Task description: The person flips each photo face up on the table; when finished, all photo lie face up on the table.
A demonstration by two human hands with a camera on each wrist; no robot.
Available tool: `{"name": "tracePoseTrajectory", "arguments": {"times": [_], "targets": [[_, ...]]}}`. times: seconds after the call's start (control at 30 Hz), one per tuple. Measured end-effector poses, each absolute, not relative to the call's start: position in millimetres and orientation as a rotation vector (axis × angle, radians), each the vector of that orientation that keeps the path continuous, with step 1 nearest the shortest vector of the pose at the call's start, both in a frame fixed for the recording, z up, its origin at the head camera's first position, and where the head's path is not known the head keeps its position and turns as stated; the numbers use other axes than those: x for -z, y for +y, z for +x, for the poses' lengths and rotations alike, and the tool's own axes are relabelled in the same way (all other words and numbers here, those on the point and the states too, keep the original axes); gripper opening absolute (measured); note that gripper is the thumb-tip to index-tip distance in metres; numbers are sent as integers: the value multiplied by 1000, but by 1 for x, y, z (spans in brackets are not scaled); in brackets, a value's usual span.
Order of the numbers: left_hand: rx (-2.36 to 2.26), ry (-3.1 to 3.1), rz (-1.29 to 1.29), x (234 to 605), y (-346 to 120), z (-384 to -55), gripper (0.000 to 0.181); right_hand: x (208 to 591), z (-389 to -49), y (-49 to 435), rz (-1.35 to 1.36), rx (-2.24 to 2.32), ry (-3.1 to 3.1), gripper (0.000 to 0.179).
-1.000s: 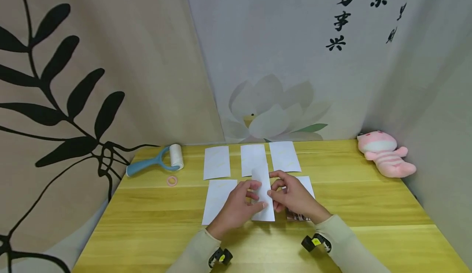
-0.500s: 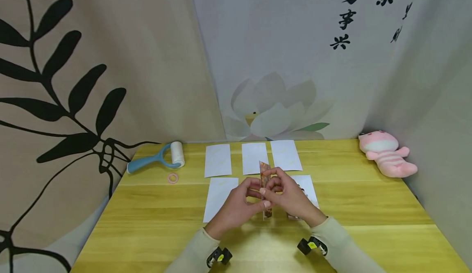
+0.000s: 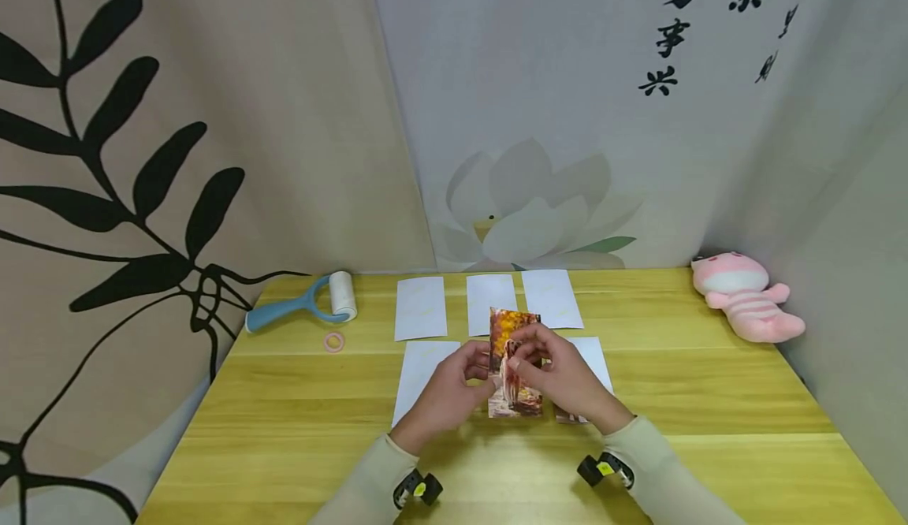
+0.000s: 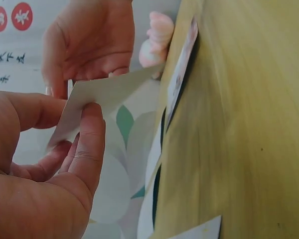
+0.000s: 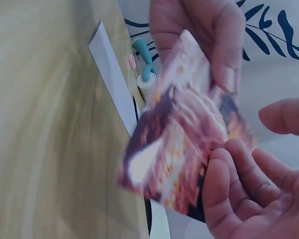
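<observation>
A small photo card (image 3: 515, 403) with an orange and brown picture stands upright above the table, its picture side towards me in the head view. My left hand (image 3: 447, 393) pinches its left edge; the left wrist view shows the thumb on the card's pale back (image 4: 112, 92). My right hand (image 3: 567, 381) is at the picture side, its fingers overlapping the card (image 5: 177, 144). Whether they pinch it or only touch it is unclear. Under the right forearm, a white card (image 3: 594, 358) and a dark picture edge (image 3: 570, 417) show partly.
White cards lie at the back, left (image 3: 421, 309), middle (image 3: 489, 292) and right (image 3: 553, 299), and one more (image 3: 422, 371) beside my left hand. Left of them are a blue lint roller (image 3: 294, 310) and a pink ring (image 3: 333, 342). A pink plush toy (image 3: 745, 296) sits far right.
The card has turned between my hands: first its white side faced me, then it was nearly edge-on, and now its picture shows. Both hands have stayed near the same spot.
</observation>
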State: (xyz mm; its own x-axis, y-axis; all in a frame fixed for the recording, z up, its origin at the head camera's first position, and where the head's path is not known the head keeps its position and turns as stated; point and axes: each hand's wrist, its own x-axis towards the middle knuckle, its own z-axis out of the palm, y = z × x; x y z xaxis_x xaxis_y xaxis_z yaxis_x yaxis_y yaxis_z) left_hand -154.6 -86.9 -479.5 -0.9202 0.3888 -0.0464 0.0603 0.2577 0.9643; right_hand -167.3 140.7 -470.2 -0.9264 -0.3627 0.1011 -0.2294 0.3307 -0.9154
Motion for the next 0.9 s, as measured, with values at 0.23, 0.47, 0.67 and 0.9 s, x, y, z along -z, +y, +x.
{"name": "tracePoseTrajectory", "arguments": {"times": [0.23, 0.47, 0.67, 0.9], "targets": [[-1843, 2169, 316, 487, -91, -160, 40, 470, -181, 153, -512, 1702, 2582, 32], [-1936, 2108, 245, 491, -95, -164, 43, 476, -192, 167, -326, 1681, 2771, 26], [-1982, 2056, 201, 494, -96, -167, 46, 485, -196, 169, -218, 1704, 2654, 34], [-1998, 2011, 190, 500, -95, -168, 55, 495, -195, 163, -223, 1752, 2493, 44]]}}
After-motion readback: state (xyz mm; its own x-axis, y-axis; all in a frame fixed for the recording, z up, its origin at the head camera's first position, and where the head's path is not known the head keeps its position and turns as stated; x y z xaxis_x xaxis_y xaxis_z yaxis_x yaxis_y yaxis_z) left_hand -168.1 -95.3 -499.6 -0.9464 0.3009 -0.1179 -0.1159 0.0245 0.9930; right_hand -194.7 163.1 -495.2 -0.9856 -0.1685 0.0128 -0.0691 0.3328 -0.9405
